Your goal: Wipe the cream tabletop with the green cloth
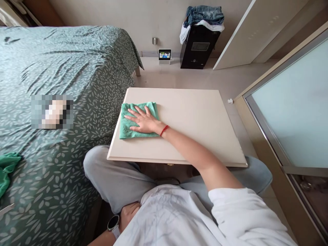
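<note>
My right hand (144, 120) lies flat with its fingers spread on a folded green cloth (126, 131). The cloth rests on the left part of a cream tabletop (194, 112), close to its left edge. A red string circles my right wrist. My left hand (128, 213) is low in the view, by my lap and against my shirt, with a watch (113, 222) on the wrist. Its fingers are partly hidden, and what they hold, if anything, does not show.
A bed (84, 78) with a leaf-patterned cover is on the left, bearing another green cloth (7, 167) and a blurred item. Beyond the table stand a small screen (164, 54) and a black cabinet (201, 46) topped with folded clothes. Glass-panelled furniture (294, 112) borders the right.
</note>
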A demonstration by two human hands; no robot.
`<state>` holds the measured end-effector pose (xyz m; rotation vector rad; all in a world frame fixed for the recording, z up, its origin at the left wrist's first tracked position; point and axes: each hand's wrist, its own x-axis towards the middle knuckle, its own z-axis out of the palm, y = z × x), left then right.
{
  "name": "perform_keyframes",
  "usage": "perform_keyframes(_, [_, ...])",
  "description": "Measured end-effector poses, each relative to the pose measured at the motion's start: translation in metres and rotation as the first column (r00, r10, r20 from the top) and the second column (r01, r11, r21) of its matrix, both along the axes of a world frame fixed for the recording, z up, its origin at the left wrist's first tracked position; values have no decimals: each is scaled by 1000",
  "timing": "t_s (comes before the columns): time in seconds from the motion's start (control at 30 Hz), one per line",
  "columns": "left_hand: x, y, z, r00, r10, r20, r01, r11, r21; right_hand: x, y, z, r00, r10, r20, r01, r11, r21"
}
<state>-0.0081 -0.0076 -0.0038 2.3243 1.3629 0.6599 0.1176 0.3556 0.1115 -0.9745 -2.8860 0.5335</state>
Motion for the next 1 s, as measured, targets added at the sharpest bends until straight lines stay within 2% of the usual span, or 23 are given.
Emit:
perform_keyframes(0.07, [0, 0, 0, 1000, 4, -1, -4, 1000, -16, 35, 4, 0, 998, -59, 18, 60, 998, -33])
perform_keyframes(0.13, [-1, 0, 0, 1000, -1, -2, 1, 1000, -25, 82, 9, 0, 984, -168, 56, 171, 984, -50])
perform_keyframes(0.23, [-1, 0, -2, 1000, -14, 5, 14, 1000, -10, 166, 7, -2, 917, -378, 129, 382, 924, -7])
perform_keyframes(0.3, [-1, 0, -3, 1000, -17, 10, 16, 1000, 6, 224, -1, -6, 834, -525, 172, 524, 850, 54])
perform_keyframes(0.4, [-1, 0, -6, 1000, -26, 13, 26, 999, 21, 295, -21, -15, 674, -718, 175, 707, 695, 130])
perform_keyframes(0.5, [-3, 1, -8, 999, -36, 11, 35, 999, 23, 324, -38, -22, 488, -865, 115, 850, 501, 162])
perform_keyframes(0.57, [-3, 1, -9, 999, -43, 9, 43, 999, 21, 315, -45, -24, 380, -921, 86, 904, 390, 176])
perform_keyframes(0.6, [-3, 1, -9, 999, -47, 8, 47, 999, 20, 303, -47, -24, 347, -935, 79, 917, 355, 179])
perform_keyframes(0.63, [-4, 1, -9, 999, -49, 8, 49, 999, 19, 288, -48, -24, 334, -939, 78, 922, 342, 179])
perform_keyframes(0.67, [-4, 1, -9, 999, -49, 7, 49, 999, 16, 270, -49, -23, 342, -936, 82, 920, 352, 174])
perform_keyframes(0.73, [-3, 1, -8, 999, -46, 7, 46, 999, 10, 227, -49, -21, 426, -900, 91, 887, 436, 154])
perform_keyframes(0.8, [-3, 1, -7, 999, -41, 8, 41, 999, 7, 177, -48, -18, 572, -817, 78, 807, 577, 122])
perform_keyframes(0.9, [-1, 1, -4, 1000, -25, 10, 25, 1000, 4, 97, -48, -14, 793, -610, 2, 608, 791, 62])
perform_keyframes(0.93, [0, 1, -3, 1000, -18, 11, 18, 1000, 3, 69, -50, -12, 848, -530, -17, 531, 846, 46])
perform_keyframes(1.0, [0, 1, -1, 1000, -5, 14, 5, 1000, -2, 16, -59, -7, 922, -387, -20, 387, 921, 32])
